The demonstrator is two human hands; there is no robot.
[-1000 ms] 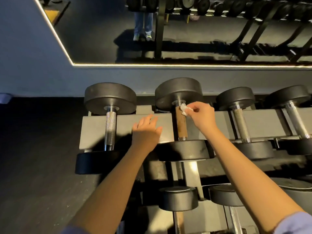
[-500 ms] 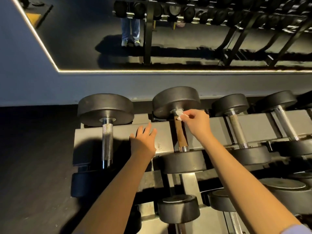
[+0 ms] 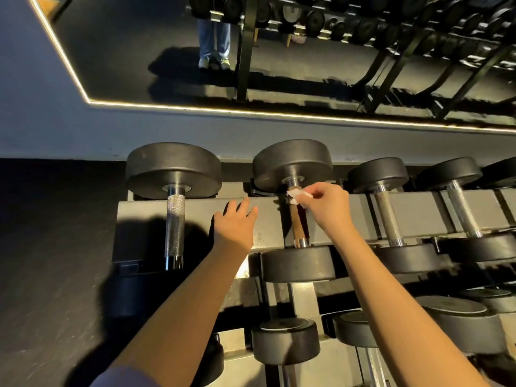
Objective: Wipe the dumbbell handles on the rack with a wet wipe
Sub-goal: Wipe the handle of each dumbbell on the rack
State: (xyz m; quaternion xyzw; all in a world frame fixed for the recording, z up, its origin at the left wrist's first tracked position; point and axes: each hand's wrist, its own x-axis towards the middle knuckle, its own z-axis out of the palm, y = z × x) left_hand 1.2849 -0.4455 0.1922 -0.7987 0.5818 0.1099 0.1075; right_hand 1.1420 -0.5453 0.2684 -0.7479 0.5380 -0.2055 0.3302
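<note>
Several black dumbbells lie across the top shelf of a grey rack (image 3: 139, 219). My right hand (image 3: 328, 209) pinches a small white wet wipe (image 3: 297, 195) against the far end of the second dumbbell's brownish handle (image 3: 298, 224), just below its far weight plate (image 3: 293, 163). My left hand (image 3: 236, 223) rests flat with straight fingers on the rack's shelf between the first and second dumbbells. The first dumbbell's knurled chrome handle (image 3: 175, 227) lies to the left, untouched.
Two more dumbbells with metal handles (image 3: 388, 219) (image 3: 460, 213) lie to the right. A lower shelf holds further dumbbells (image 3: 284, 342). Behind the rack a wall mirror (image 3: 279, 51) reflects other racks and a person's legs. Dark floor (image 3: 55, 247) spreads to the left.
The wipe in my right hand stays at the far end of the second handle, shifting only slightly. My left hand stays on the shelf. The camera view has shifted a little.
</note>
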